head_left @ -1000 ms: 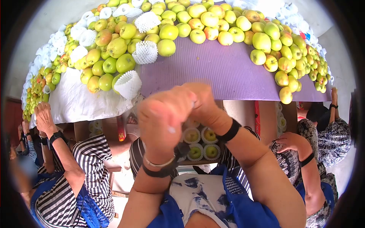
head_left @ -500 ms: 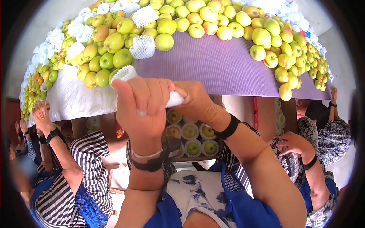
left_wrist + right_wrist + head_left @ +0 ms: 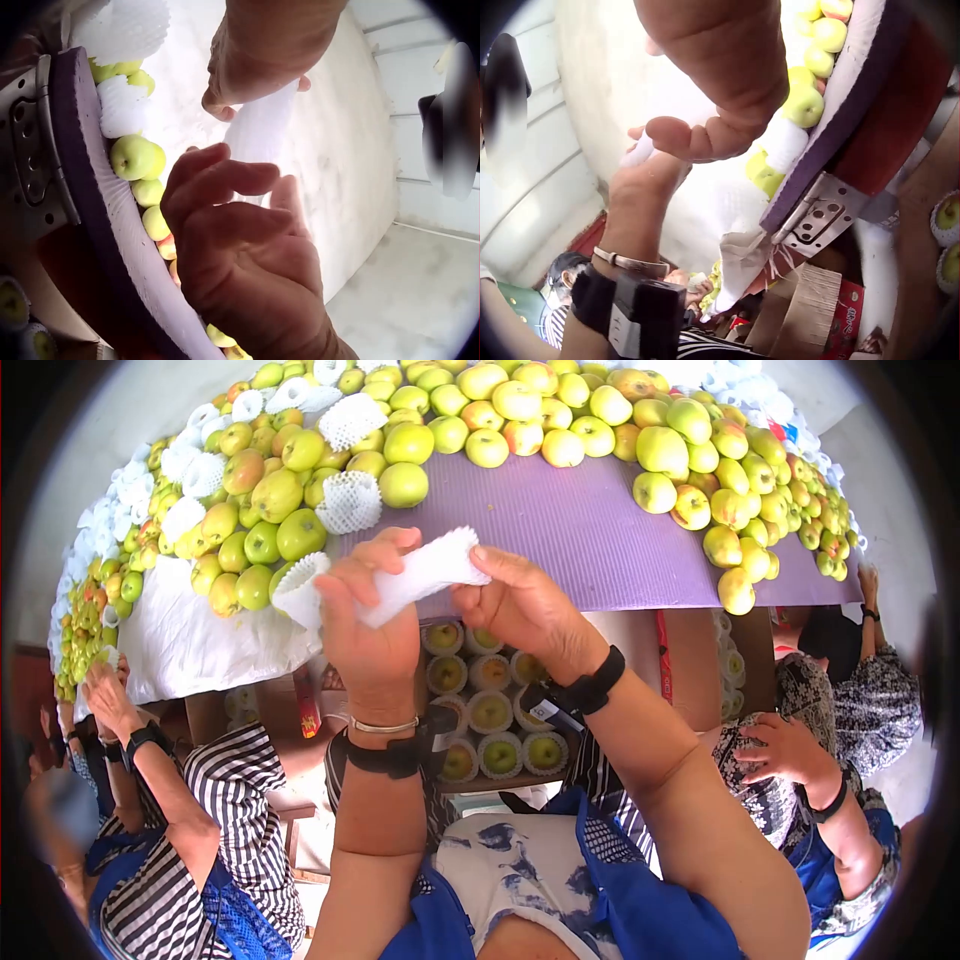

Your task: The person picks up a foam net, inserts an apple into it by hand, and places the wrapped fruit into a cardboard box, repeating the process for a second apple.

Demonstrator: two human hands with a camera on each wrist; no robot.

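A white foam net sleeve (image 3: 425, 575) stretches between both hands above the table's front edge. My right hand (image 3: 525, 600) pinches its upper right end between thumb and fingers. Around the lower left end are the loosely curled fingers of my left hand (image 3: 370, 630). In the left wrist view the left hand (image 3: 240, 262) shows bent, spread fingers, with the foam sleeve (image 3: 259, 131) running up to the other hand. The right wrist view has my right hand (image 3: 720, 82) in front, covering much of the sleeve. No apple shows in either hand.
Heaped green-yellow apples (image 3: 260, 495) and loose foam sleeves (image 3: 350, 500) lie on the table's purple mat (image 3: 560, 540). Below the edge, a box holds foam-wrapped apples (image 3: 490, 710). People sit on both sides, one hand (image 3: 110, 695) at the left and another (image 3: 785, 750) at the right.
The hands were close together and blurred, then my left fist gripped the foam sleeve. Now the left fingers have loosened and more of the sleeve shows between the hands.
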